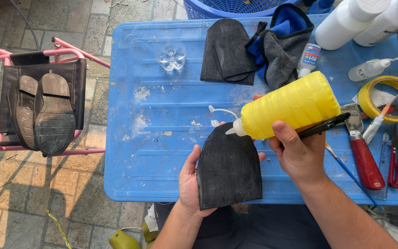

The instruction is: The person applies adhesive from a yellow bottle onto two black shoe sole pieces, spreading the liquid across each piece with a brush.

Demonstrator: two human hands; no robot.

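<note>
My left hand (189, 180) supports a black rubber sole piece (229, 168) from underneath, flat side up, over the near edge of the blue table (162, 152). My right hand (300, 154) grips a yellow squeeze bottle (293, 106) lying on its side, with its white nozzle (233, 130) pointing left, right at the top edge of the sole piece. The same hand also pinches a thin black-handled tool (325, 125) under the bottle.
More black rubber pieces (226, 53) and a grey-blue cloth (282, 46) lie at the back. A clear cup (171, 56), white bottles (351, 20), tape roll (388, 99), red-handled knife (362, 154), brushes and red snips (397, 157) sit around. A pair of shoes (42, 113) rests sole-up on a pink stool.
</note>
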